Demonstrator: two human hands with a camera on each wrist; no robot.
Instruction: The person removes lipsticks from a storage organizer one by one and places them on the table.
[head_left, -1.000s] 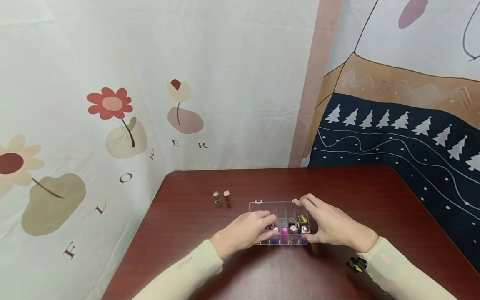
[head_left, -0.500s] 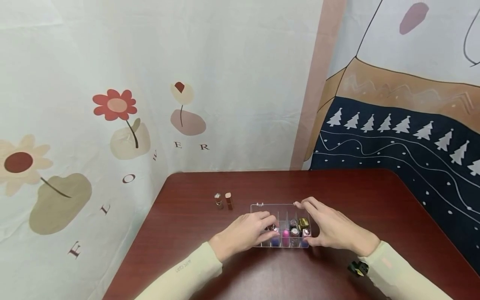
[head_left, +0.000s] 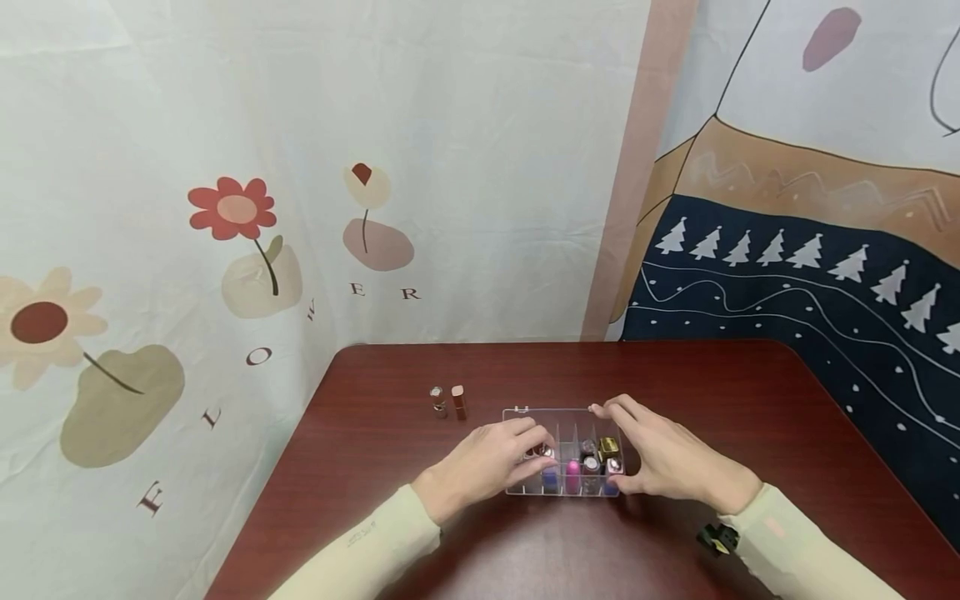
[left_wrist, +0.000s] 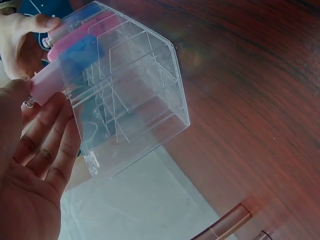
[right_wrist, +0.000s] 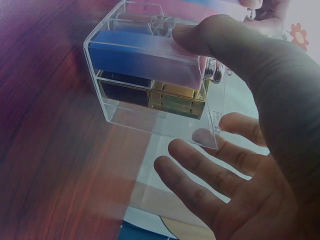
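At far left we see pale flower-printed cloth (head_left: 277, 100), then a shiny tube (head_left: 438, 402) and a slim brown tube (head_left: 459, 402) side by side on the glossy wood-grained table (head_left: 525, 375). Next, the left hand (head_left: 483, 467) pinches a smooth blue-and-pink tube (left_wrist: 47, 86) partly inside the clear, divided plastic box (left_wrist: 145, 80), blocking our view of its left compartments. Rightward sit a magenta tube (head_left: 573, 476) and boxy gold-and-black bottle (right_wrist: 175, 100); the right hand (head_left: 671, 458), thumb and fingers spread wide, holds the box's right end.
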